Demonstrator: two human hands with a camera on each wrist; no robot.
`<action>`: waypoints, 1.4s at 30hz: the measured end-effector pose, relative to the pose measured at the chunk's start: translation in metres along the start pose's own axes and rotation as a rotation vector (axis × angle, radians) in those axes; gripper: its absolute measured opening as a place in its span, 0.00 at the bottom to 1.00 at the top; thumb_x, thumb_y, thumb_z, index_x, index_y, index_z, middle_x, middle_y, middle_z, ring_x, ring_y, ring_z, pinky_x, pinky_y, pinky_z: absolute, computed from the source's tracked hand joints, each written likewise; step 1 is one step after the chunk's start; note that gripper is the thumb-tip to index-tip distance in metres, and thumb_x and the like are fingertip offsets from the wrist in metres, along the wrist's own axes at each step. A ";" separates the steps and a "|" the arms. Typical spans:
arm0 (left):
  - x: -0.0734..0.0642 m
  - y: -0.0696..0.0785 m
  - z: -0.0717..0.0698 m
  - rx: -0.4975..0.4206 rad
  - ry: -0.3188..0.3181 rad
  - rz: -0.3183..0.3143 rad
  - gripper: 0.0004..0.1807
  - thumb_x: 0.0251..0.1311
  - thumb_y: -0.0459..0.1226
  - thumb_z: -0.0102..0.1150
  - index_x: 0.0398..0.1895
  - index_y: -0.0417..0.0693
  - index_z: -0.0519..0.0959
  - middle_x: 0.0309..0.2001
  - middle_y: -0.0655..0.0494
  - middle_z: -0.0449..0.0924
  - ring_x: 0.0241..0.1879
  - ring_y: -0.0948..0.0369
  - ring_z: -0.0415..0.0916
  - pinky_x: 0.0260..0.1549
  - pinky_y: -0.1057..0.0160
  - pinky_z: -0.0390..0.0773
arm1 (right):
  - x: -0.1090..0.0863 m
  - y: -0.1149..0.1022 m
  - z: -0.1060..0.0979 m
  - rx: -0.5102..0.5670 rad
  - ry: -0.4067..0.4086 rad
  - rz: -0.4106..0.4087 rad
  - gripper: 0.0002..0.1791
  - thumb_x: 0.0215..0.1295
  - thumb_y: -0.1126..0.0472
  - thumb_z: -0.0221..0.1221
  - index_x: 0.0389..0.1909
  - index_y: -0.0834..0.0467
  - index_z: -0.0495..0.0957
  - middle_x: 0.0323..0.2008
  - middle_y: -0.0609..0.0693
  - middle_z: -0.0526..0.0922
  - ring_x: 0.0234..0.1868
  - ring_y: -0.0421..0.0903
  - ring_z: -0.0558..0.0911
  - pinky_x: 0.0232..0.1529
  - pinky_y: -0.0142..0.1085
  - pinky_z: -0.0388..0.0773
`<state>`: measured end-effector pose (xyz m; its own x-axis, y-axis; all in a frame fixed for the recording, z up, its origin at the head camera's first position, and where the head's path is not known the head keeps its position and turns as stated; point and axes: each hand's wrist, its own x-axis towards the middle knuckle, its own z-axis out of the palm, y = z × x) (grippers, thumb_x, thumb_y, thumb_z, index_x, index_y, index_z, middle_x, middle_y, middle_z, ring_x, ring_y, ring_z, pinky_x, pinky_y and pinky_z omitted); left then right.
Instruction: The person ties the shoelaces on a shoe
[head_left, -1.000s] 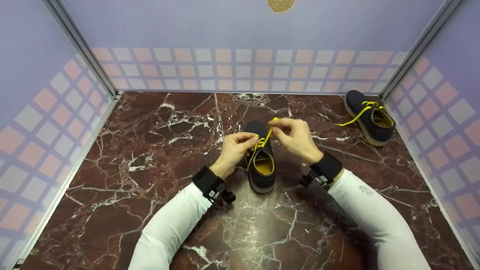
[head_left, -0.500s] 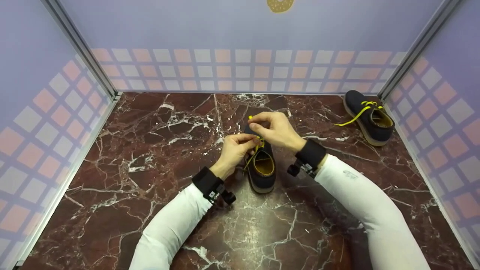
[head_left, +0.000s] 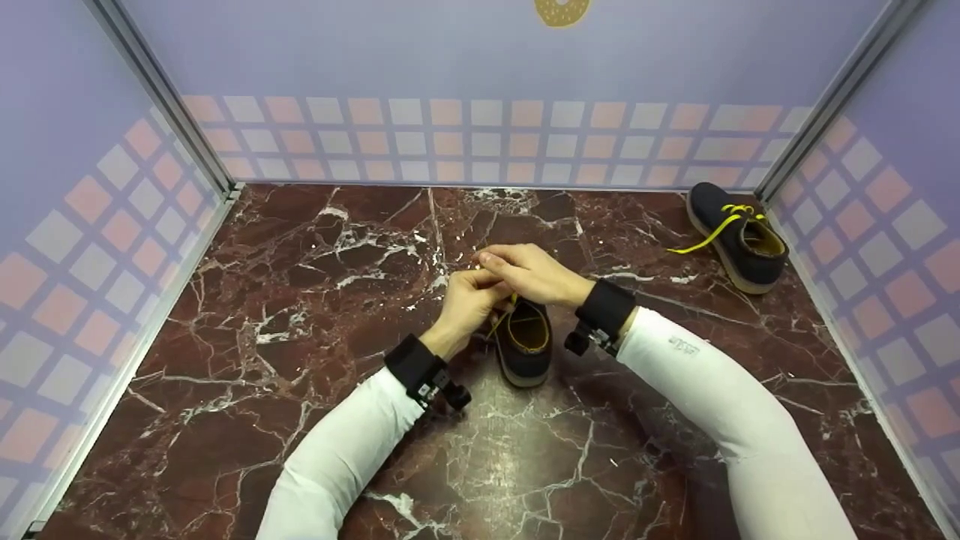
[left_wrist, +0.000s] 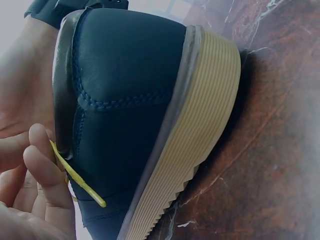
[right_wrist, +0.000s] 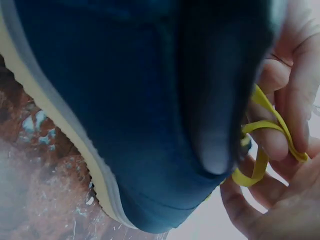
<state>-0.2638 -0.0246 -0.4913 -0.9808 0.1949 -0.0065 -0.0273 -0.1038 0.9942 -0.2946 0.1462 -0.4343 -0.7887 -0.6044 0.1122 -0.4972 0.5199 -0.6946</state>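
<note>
1. I see the left hand point(head_left: 465, 304) pinching the yellow lace point(left_wrist: 75, 174) over the dark shoe point(head_left: 526, 367) on the counter point(head_left: 247, 360).
2. The right hand point(head_left: 534, 276) has swung left to meet it, so both now work together; whether it grips lace, I can't tell.

one shoe point(head_left: 523, 367) stands near the middle of the worktop point(head_left: 217, 390), heel away from the back edge. the left hand point(head_left: 463, 306) is at its left, the right hand point(head_left: 534, 276) over its front, the lace point(left_wrist: 80, 181) between their fingers. the second shoe point(head_left: 754, 262) stands in the back right corner, its loose lace end point(head_left: 705, 243) to its left.
</note>
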 end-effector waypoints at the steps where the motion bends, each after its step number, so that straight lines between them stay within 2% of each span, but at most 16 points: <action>1: 0.000 0.000 0.000 -0.002 0.001 -0.002 0.08 0.68 0.31 0.74 0.47 0.40 0.94 0.24 0.64 0.89 0.20 0.66 0.84 0.19 0.69 0.77 | -0.001 0.001 0.000 0.004 -0.017 0.007 0.30 0.92 0.44 0.44 0.72 0.58 0.83 0.66 0.61 0.89 0.67 0.60 0.88 0.71 0.56 0.81; 5: 0.000 0.000 0.001 -0.010 -0.001 -0.006 0.08 0.69 0.32 0.73 0.48 0.40 0.94 0.23 0.63 0.88 0.20 0.66 0.83 0.18 0.70 0.76 | -0.004 0.004 -0.003 -0.003 -0.049 0.026 0.33 0.93 0.41 0.40 0.75 0.58 0.81 0.70 0.62 0.87 0.71 0.62 0.86 0.74 0.57 0.80; 7: 0.000 0.001 0.002 -0.012 -0.004 -0.009 0.10 0.70 0.33 0.74 0.51 0.40 0.94 0.24 0.63 0.89 0.20 0.66 0.83 0.17 0.70 0.76 | -0.006 0.005 -0.006 -0.010 -0.037 0.028 0.32 0.93 0.42 0.41 0.74 0.58 0.81 0.68 0.62 0.88 0.65 0.62 0.88 0.70 0.58 0.82; 11: 0.001 0.002 0.003 -0.015 -0.021 -0.010 0.11 0.72 0.33 0.73 0.53 0.38 0.93 0.28 0.63 0.92 0.21 0.68 0.84 0.18 0.71 0.77 | -0.009 0.009 -0.014 -0.026 0.059 0.031 0.24 0.88 0.49 0.52 0.66 0.59 0.87 0.60 0.59 0.92 0.55 0.59 0.91 0.61 0.53 0.85; 14: 0.002 0.002 0.003 -0.021 -0.024 0.000 0.09 0.73 0.31 0.72 0.51 0.36 0.92 0.30 0.62 0.94 0.22 0.68 0.84 0.18 0.71 0.78 | -0.013 0.013 -0.022 -0.016 0.141 0.059 0.17 0.80 0.53 0.62 0.56 0.58 0.92 0.53 0.57 0.95 0.49 0.52 0.91 0.54 0.44 0.85; 16: 0.003 0.003 0.003 -0.026 -0.018 0.011 0.05 0.73 0.29 0.72 0.47 0.36 0.91 0.30 0.62 0.94 0.22 0.68 0.84 0.19 0.71 0.77 | -0.016 0.015 -0.026 0.000 0.166 0.084 0.12 0.76 0.54 0.67 0.49 0.56 0.94 0.46 0.55 0.96 0.41 0.46 0.90 0.45 0.36 0.85; 19: 0.004 0.003 0.003 -0.021 -0.010 0.037 0.00 0.72 0.28 0.71 0.41 0.39 0.88 0.29 0.61 0.94 0.22 0.68 0.84 0.20 0.71 0.77 | -0.019 0.021 -0.029 0.032 0.143 0.098 0.10 0.74 0.55 0.70 0.43 0.57 0.95 0.37 0.56 0.96 0.27 0.38 0.85 0.30 0.30 0.81; 21: 0.004 0.003 0.003 -0.011 -0.009 0.061 0.04 0.72 0.28 0.72 0.38 0.42 0.86 0.28 0.61 0.93 0.22 0.68 0.83 0.20 0.71 0.76 | -0.021 0.024 -0.031 0.062 0.112 0.100 0.10 0.75 0.56 0.70 0.42 0.58 0.95 0.35 0.58 0.96 0.23 0.34 0.84 0.25 0.27 0.81; 24: 0.005 0.003 0.003 0.011 -0.009 0.094 0.07 0.71 0.27 0.72 0.36 0.43 0.83 0.25 0.62 0.91 0.21 0.67 0.83 0.20 0.71 0.76 | -0.024 0.026 -0.032 0.108 0.076 0.088 0.09 0.76 0.60 0.69 0.43 0.61 0.95 0.35 0.61 0.96 0.23 0.32 0.85 0.25 0.26 0.82; 28: 0.006 0.005 0.003 0.051 -0.023 0.117 0.05 0.71 0.25 0.71 0.38 0.40 0.83 0.26 0.58 0.92 0.22 0.67 0.83 0.21 0.71 0.76 | -0.025 0.027 -0.032 0.138 0.066 0.072 0.08 0.76 0.63 0.69 0.42 0.63 0.95 0.34 0.62 0.95 0.25 0.37 0.87 0.26 0.25 0.81; 30: 0.007 0.007 0.001 0.111 -0.033 0.145 0.03 0.71 0.26 0.71 0.42 0.36 0.85 0.30 0.52 0.94 0.23 0.66 0.84 0.23 0.70 0.79 | -0.025 0.029 -0.031 0.132 0.072 0.059 0.08 0.76 0.63 0.69 0.41 0.63 0.94 0.33 0.62 0.94 0.25 0.39 0.87 0.26 0.25 0.80; 32: 0.008 0.009 -0.004 0.219 -0.028 0.207 0.05 0.71 0.27 0.71 0.46 0.34 0.88 0.36 0.47 0.96 0.27 0.65 0.86 0.28 0.71 0.82 | -0.025 0.030 -0.029 0.118 0.078 0.049 0.08 0.76 0.64 0.68 0.41 0.63 0.94 0.32 0.62 0.94 0.26 0.41 0.87 0.25 0.25 0.79; 35: 0.010 0.013 -0.011 0.464 0.020 0.318 0.09 0.70 0.30 0.70 0.50 0.38 0.91 0.44 0.45 0.97 0.32 0.60 0.90 0.34 0.68 0.85 | -0.026 0.033 -0.028 0.106 0.090 0.045 0.08 0.77 0.64 0.68 0.41 0.63 0.94 0.31 0.62 0.93 0.26 0.41 0.87 0.26 0.25 0.79; 37: 0.010 0.015 -0.016 0.635 0.051 0.368 0.13 0.68 0.32 0.69 0.53 0.42 0.93 0.49 0.46 0.96 0.37 0.56 0.93 0.39 0.63 0.88 | -0.027 0.033 -0.027 0.116 0.096 0.049 0.08 0.77 0.64 0.68 0.41 0.63 0.94 0.32 0.63 0.93 0.26 0.41 0.87 0.26 0.25 0.80; 39: 0.010 0.016 -0.019 0.769 0.045 0.377 0.17 0.67 0.35 0.68 0.58 0.46 0.92 0.54 0.47 0.95 0.42 0.51 0.94 0.43 0.55 0.90 | -0.028 0.033 -0.027 0.130 0.101 0.052 0.08 0.77 0.65 0.68 0.41 0.64 0.94 0.33 0.64 0.93 0.26 0.39 0.87 0.26 0.25 0.81; 42: 0.010 0.013 -0.021 0.895 0.001 0.350 0.23 0.67 0.37 0.68 0.65 0.47 0.90 0.61 0.45 0.92 0.54 0.46 0.92 0.54 0.45 0.90 | -0.028 0.033 -0.027 0.143 0.099 0.056 0.08 0.77 0.65 0.68 0.41 0.64 0.94 0.34 0.65 0.93 0.26 0.36 0.86 0.27 0.25 0.81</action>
<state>-0.2777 -0.0446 -0.4811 -0.9057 0.2935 0.3060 0.4240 0.6275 0.6531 -0.2983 0.1966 -0.4415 -0.8492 -0.5106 0.1351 -0.4005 0.4558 -0.7949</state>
